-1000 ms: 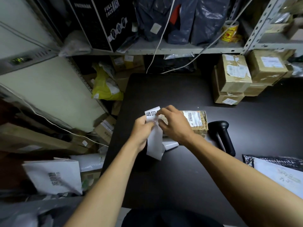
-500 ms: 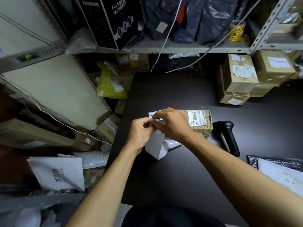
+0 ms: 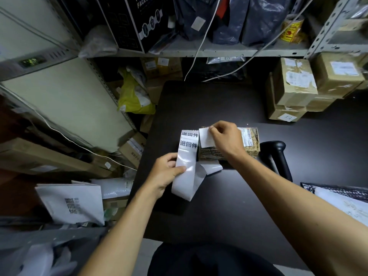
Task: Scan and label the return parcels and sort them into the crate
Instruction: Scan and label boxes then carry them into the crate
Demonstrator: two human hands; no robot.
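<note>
A small cardboard parcel [image 3: 251, 143] with a barcode label lies on the black table [image 3: 219, 104]. My left hand [image 3: 166, 174] grips a white strip of return labels [image 3: 187, 156] with black printed characters, just left of the parcel. My right hand [image 3: 227, 137] pinches a single peeled white label [image 3: 206, 139] over the parcel's left end. A black handheld scanner [image 3: 275, 156] lies on the table right of the parcel.
Stacked cardboard boxes [image 3: 294, 90] stand at the table's back right. A grey mailer bag [image 3: 342, 200] lies at the right edge. Shelves with dark bags [image 3: 249, 18] hang above. Boxes, a yellow bag [image 3: 133, 96] and white envelopes [image 3: 73, 202] crowd the floor left.
My hands have parted: the right one has peeled a label off the strip and carried it right over the parcel, while the left holds the strip lower down.
</note>
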